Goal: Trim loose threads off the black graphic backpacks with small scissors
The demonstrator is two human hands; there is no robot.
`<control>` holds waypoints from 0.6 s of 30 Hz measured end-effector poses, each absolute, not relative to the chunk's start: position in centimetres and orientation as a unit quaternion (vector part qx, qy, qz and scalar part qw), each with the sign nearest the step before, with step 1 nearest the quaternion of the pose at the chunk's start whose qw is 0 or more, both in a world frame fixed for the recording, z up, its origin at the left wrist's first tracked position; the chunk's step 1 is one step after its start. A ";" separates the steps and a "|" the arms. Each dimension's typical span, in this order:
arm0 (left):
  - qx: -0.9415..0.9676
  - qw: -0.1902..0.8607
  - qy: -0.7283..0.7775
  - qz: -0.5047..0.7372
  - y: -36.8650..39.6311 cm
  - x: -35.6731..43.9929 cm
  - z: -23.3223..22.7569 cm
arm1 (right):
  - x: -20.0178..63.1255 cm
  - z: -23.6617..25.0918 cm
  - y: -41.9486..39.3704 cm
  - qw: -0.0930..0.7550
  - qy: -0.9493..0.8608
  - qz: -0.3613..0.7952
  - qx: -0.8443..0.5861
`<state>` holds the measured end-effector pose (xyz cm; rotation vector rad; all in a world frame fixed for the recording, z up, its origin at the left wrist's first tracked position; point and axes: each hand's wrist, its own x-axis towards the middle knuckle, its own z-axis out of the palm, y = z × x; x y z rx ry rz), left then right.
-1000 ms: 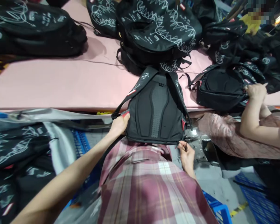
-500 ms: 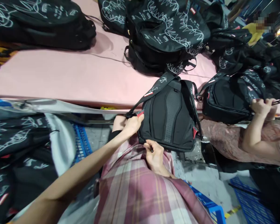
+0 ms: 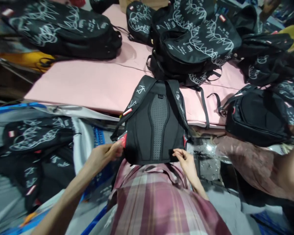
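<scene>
Shifted rightward, the right hand [image 3: 185,158] touches the backpack [image 3: 159,125], grip unclear; if the left hand [image 3: 110,151] loosens its side pinch, the backpack, at the near edge of the pink table [image 3: 88,83], could drop.

Black backpack [image 3: 140,130], white-scribbled black bags [image 3: 208,36], pink tabletop [image 3: 88,85], plaid apron [image 3: 156,205]

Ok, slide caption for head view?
Black backpack at a pink table, left hand by a red tab, right hand near its lower corner.
</scene>
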<state>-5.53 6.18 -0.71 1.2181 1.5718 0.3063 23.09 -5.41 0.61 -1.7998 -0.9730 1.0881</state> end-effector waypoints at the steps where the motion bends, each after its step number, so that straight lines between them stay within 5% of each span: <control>1: 0.480 0.571 0.640 0.184 6.2 -4.7 -0.5 | 23.6 -0.2 -4.8 0.389 -0.400 0.410 -0.721; 4: 0.374 0.606 0.625 0.320 7.6 -1.0 -1.0 | 24.0 -2.6 -3.2 0.327 -0.460 0.389 -0.728; 8: 0.298 0.630 0.624 0.353 9.1 1.6 -2.4 | 23.5 -4.2 -2.8 0.297 -0.469 0.369 -0.745; 12: 0.378 0.666 0.597 0.239 5.3 0.3 -3.2 | 24.2 -4.9 -3.0 0.280 -0.450 0.390 -0.753; 18: 0.653 0.539 0.530 0.052 5.3 -1.2 -3.4 | 25.1 -4.3 -2.1 0.242 -0.481 0.414 -0.734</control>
